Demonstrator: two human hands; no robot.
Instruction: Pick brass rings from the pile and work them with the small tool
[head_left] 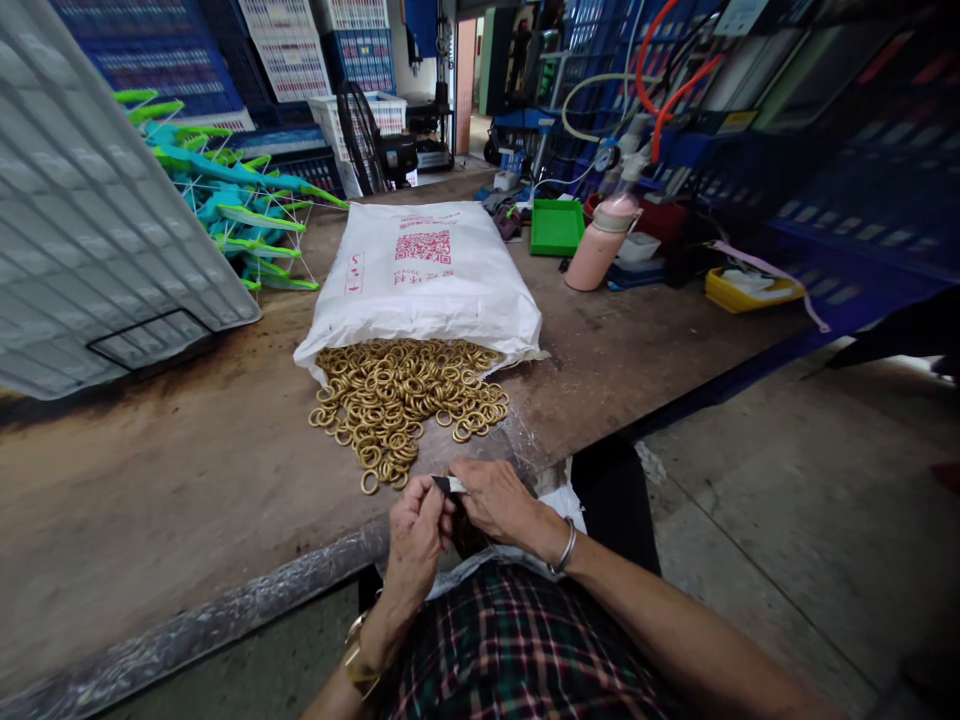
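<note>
My left hand (416, 540) and my right hand (496, 502) are close together at the table's front edge, fingers closed. Between them is a short, flat tool (450, 485) with a dark end and a pale part. Its pale part sits in my right fingers, and the dark end meets my left fingertips. Whatever else my left fingers pinch is too small to tell. Just beyond lies a heap of brass-coloured rings (405, 395), spilling from the mouth of a white woven sack (427, 280) with red print. White material (562, 500) shows below my hands, partly hidden.
On the left, a pale ribbed crate (112, 200) leans beside green and blue plastic pieces (232, 190). A green tray (556, 228), a pink bottle (600, 245) and a yellow tray (750, 290) stand at the right. A black fan (364, 140) is behind the table (187, 480).
</note>
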